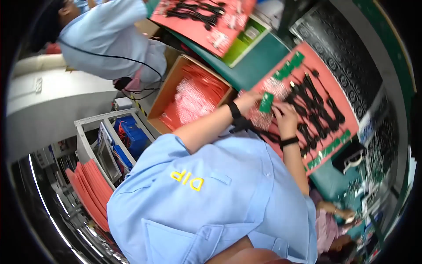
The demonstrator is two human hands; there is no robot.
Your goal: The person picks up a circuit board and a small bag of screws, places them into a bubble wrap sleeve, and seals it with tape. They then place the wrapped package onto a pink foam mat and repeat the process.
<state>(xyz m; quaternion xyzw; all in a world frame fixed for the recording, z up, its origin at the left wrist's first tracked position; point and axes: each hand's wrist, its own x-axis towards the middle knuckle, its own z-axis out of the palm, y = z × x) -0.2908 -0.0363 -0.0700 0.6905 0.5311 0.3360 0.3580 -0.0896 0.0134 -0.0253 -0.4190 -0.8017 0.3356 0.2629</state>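
One small green rectangular circuit board (266,102) is pinched by the left hand (247,102), the right hand's (287,118) grip indeterminable; green board strips (289,67) on the flat pink sheet (308,56) seem outstanding, finished pieces unidentifiable.

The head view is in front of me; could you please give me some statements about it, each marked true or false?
1. A green circuit board is between the left hand and the right hand. True.
2. The black cables lie on a blue sheet. False: the sheet under them is pink.
3. The cardboard box holds pink bags. True.
4. Only the left forearm wears a black band. False: the right forearm has one too.
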